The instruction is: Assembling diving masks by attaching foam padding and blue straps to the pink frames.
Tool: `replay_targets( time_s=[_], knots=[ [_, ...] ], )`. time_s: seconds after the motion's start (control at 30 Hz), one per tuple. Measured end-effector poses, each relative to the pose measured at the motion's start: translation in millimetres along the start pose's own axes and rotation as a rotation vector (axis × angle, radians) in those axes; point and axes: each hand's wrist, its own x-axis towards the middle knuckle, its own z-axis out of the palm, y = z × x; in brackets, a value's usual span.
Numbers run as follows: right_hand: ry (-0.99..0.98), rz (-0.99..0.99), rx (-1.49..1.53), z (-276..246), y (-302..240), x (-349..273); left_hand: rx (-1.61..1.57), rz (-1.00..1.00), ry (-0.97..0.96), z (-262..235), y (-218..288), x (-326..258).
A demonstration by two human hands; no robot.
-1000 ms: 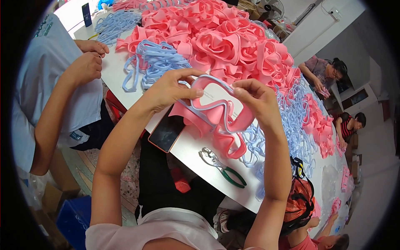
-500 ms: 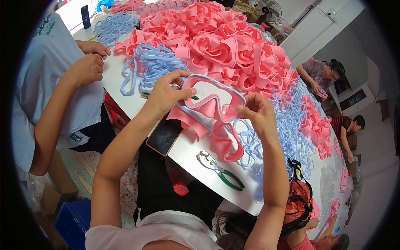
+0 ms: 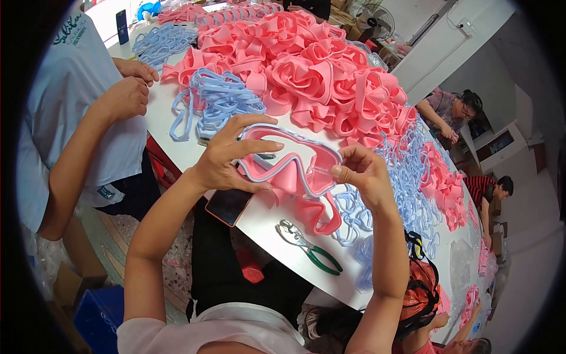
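Note:
Between my two hands is a pink rubber diving-mask skirt (image 3: 287,179) with a pale blue rim fitted round its edge. My left hand (image 3: 221,156) grips its left end, the thumb below and fingers reaching over the top and front. My right hand (image 3: 367,177) pinches its right end between thumb and fingers. Beneath it on the table lies another pink mask piece (image 3: 323,217), partly covered by the held one. Pliers with green handles (image 3: 306,245) lie closer to me.
A large heap of pink skirts (image 3: 306,76) fills the table's far middle. Pale blue frames lie in a pile (image 3: 227,100) and a tangle (image 3: 407,171). A dark phone (image 3: 229,206) rests at the near edge. A co-worker's hands (image 3: 127,94) are at the left; others work at right.
The held mask skirt has come down and slightly left. My left hand has shifted its grip, with its thumb now under the skirt and a finger stretched across the front.

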Motion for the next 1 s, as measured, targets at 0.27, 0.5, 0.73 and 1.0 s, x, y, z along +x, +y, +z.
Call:
replay_targets(
  time_s=[0.27, 0.5, 0.73, 1.0],
  knots=[
    [0.041, -0.544, -0.485, 1, -10, -14, -0.053, -0.111, 0.079, 1, -3, -8],
    [-0.085, -0.817, -0.779, 14, -23, -19, -0.097, -0.128, 0.086, 0, -1, -4],
    [-0.121, -0.665, -0.670, 18, -27, -12, -0.097, -0.109, 0.077, -1, 3, -5],
    [-0.013, -0.373, -0.600, 26, -27, 0, -0.063, -0.128, 0.051, 6, 4, -9]
  ],
)
